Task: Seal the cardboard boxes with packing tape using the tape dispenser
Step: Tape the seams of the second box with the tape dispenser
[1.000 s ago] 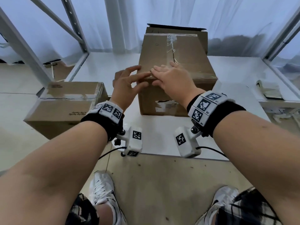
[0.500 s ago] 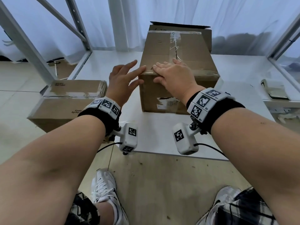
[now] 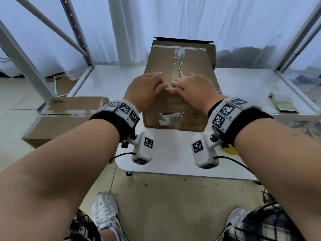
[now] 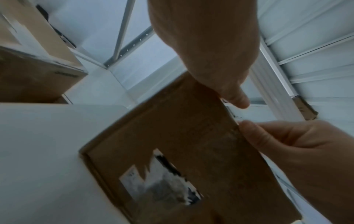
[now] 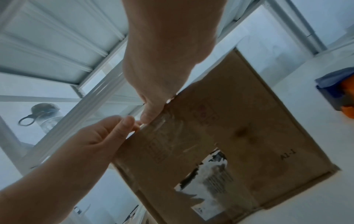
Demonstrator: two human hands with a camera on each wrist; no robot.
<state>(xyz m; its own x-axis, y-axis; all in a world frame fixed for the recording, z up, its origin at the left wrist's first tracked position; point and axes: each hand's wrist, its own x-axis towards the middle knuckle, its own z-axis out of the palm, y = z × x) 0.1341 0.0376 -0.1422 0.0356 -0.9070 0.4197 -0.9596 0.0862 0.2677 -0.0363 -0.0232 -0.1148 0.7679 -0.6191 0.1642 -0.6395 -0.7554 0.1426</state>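
A tall cardboard box [image 3: 166,105] stands on the white table [image 3: 173,152]. A strip of clear packing tape [image 3: 176,66] runs along its top seam towards me. My left hand [image 3: 147,84] and right hand [image 3: 192,86] lie side by side on the near top edge, at the tape's end. Their fingers rest flat on the top and the thumbs touch the front edge. The left wrist view shows my left thumb [image 4: 237,101] at that edge. A blue and orange object [image 5: 339,94], probably the tape dispenser, lies on the table to the right of the box, held by neither hand.
A second, taped box [image 3: 69,115] sits low on the left beside the table. Another box with a raised flap [image 3: 184,44] stands behind the tall one. A folded item [image 3: 281,105] lies at the right. Slanted metal frame bars [image 3: 26,66] flank both sides.
Both hands slid right along the near top edge to the middle seam. The left hand, earlier at the box's left corner with fingers spread, now lies on the top.
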